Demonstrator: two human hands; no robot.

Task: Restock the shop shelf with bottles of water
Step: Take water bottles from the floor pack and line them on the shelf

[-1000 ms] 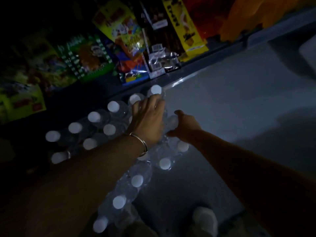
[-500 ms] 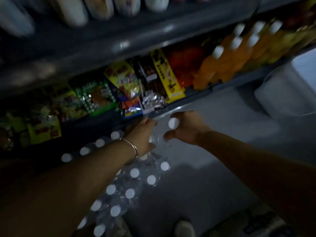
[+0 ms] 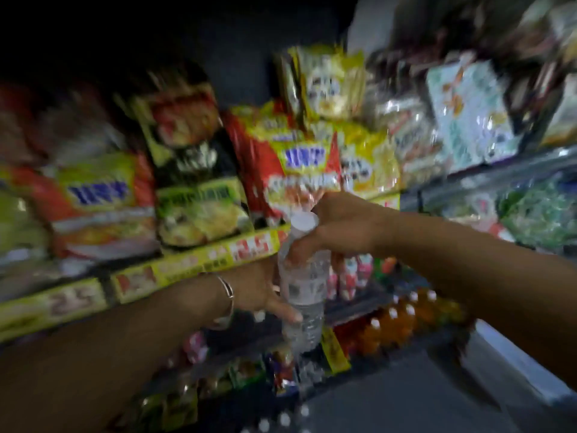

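Clear plastic water bottle with white cap (image 3: 301, 285) stood near-upright between us, our right hand (image 3: 337, 232) gripping its neck, our left hand (image 3: 265, 292) clasping its body, before the noodle shelf (image 3: 193, 267).

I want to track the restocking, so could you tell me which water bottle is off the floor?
The bottle gripped by both hands; other white caps sit low on the floor.

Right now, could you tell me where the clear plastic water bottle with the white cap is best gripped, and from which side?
Grip the clear plastic water bottle around its upper body below the white cap, coming from the right, as the right hand does: it stands upright and the left hand covers its left side.
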